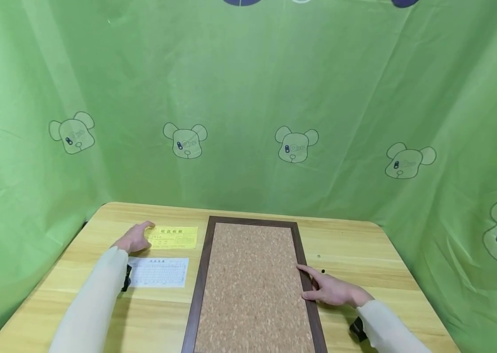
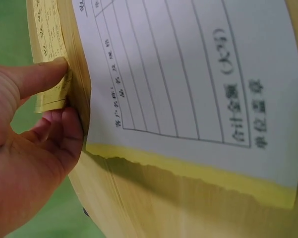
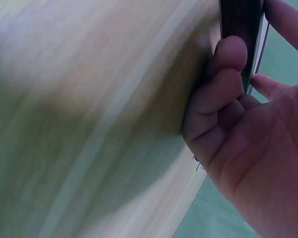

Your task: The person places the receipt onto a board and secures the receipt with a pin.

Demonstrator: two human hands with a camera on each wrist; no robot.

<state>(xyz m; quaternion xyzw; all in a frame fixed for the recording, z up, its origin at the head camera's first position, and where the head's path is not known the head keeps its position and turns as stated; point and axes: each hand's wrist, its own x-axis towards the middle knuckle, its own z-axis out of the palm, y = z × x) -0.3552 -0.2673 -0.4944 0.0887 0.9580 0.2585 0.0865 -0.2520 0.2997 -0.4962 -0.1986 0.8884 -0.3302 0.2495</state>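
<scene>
Left hand (image 1: 136,238) pinches near end of yellow receipt (image 1: 177,238), lower left of frame; long axis runs rightward toward framed corkboard (image 1: 253,289), not touching. Right hand (image 1: 334,290), farther from receipt, grips corkboard's right edge.

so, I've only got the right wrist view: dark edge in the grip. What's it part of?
Observer: It's the frame around a cork board.
Operator: Where's the other grip?
Observer: Off to the board's left; the left hand pinches a yellow slip by its left end.
Operator: Any other paper out?
Observer: Yes, a white slip, left of the board and nearer the person than the yellow one.
</scene>
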